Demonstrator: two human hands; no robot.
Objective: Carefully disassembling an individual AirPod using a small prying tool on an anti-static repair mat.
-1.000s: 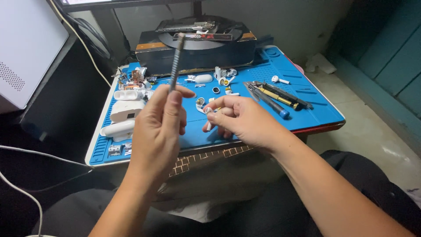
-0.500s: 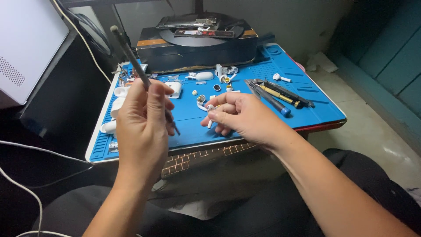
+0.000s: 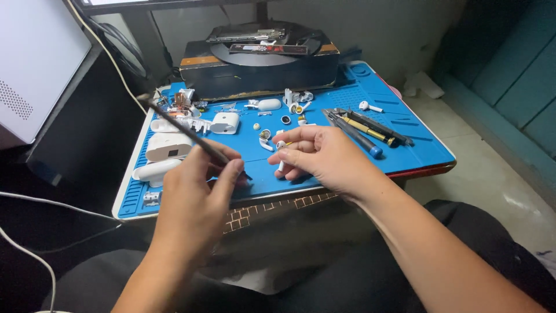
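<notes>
Left hand [image 3: 194,200] up in front of the blue mat [image 3: 405,150], its grip pressed together around a thin dark tool [image 3: 185,134] — thumb and forefinger pinch the lower end, and the slim, matte shaft slants up and to the left over the white cases. The tool's tip is hidden behind the fingers, so I can't tell what kind of point it carries. Right hand [image 3: 327,159] hovers just beside it, fingers curled in, the grip nipping a small white earbud piece [image 3: 282,156]; only the glossy stem and rounded end peek out between the fingertips, the rest is covered. Both sit low over the near edge of the mat, which lies flat on the counter, ribbed and rubbery with raised borders. On it — a smooth white charging case [image 3: 225,123], a larger rounded white case [image 3: 168,146], loose tiny parts too small to make out, and a row of slender screwdrivers [image 3: 362,128] on the right, one yellow, one blue-tipped. A lone white earbud [image 3: 369,106] lies beyond them. Behind, a dark boxy device [image 3: 260,66] with a round top, partly cut off.
</notes>
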